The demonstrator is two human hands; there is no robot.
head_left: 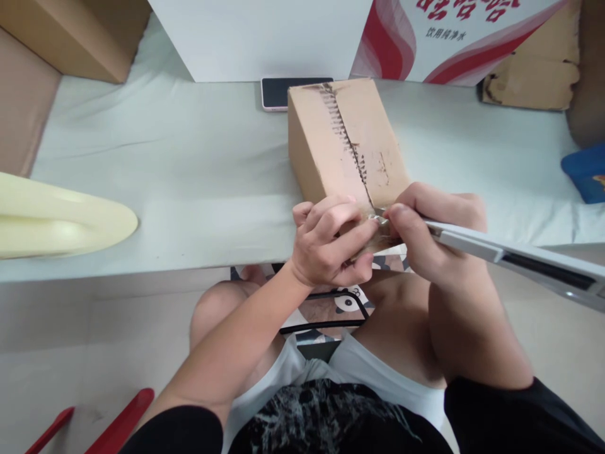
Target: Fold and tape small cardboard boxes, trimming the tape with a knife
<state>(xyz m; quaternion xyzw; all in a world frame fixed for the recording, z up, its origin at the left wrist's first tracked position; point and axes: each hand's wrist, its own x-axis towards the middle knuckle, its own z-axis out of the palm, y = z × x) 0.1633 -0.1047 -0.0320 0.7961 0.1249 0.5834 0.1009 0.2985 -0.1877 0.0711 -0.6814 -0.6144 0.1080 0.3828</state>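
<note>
A small brown cardboard box [350,135] lies at the table's front edge, its top seam torn in a jagged line. My left hand [333,243] is closed at the near end of the box, fingers bent and pressing on a crinkled strip of clear tape [377,219]. Across from it, my right hand [432,230] is closed around a white utility knife [515,255], whose long handle points out to the right. The knife's front end is by the near end of the seam, close to my left fingertips. My fingers hide part of the tape.
Behind the box lies a phone [274,93], partly covered by it. A white carton [269,38] and a red-and-white carton [439,47] stand at the back. A pale yellow rounded object [66,217] is at left, a blue item [586,173] at right.
</note>
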